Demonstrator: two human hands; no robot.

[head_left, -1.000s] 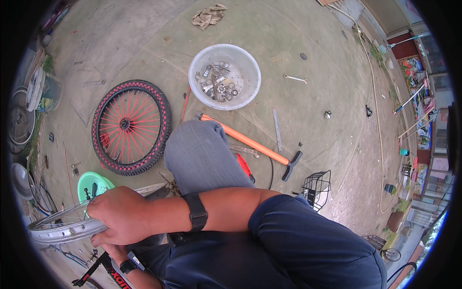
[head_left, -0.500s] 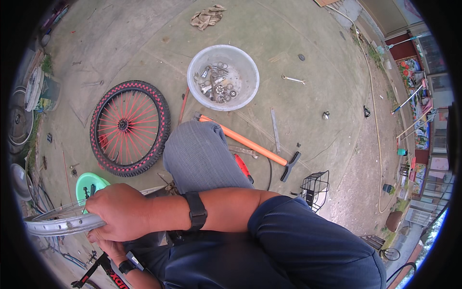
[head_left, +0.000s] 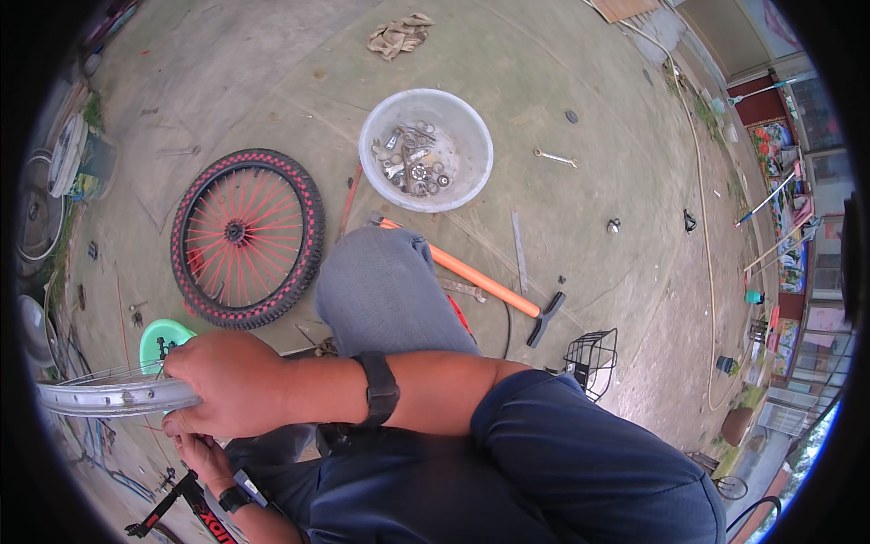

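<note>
My right hand (head_left: 231, 379) reaches across my body to the lower left, its fingers closed round a bare silver wheel rim (head_left: 113, 399) with thin spokes. Just below the rim is my left hand (head_left: 204, 460), fingers curled together; anything in them is too hidden to make out. A light green bowl (head_left: 156, 337) with dark parts in it sits behind the rim. Below my left hand lies part of a black bicycle frame (head_left: 186, 508) with red markings. Past my knee rests a knobby black-and-red tyred wheel (head_left: 235, 233) with red spokes.
A grey basin (head_left: 468, 161) of metal parts stands ahead. An orange pump (head_left: 476, 276) with a black T-handle lies beside my knee. Nearby are a spanner (head_left: 555, 158), a flat metal strip (head_left: 519, 252), a wire basket (head_left: 591, 358) and a crumpled cloth (head_left: 399, 36).
The rim and my right hand have tipped slightly, the rim's far end shifting up and left. More of my left hand's curled fingers shows below. The whole view has shifted a little.
</note>
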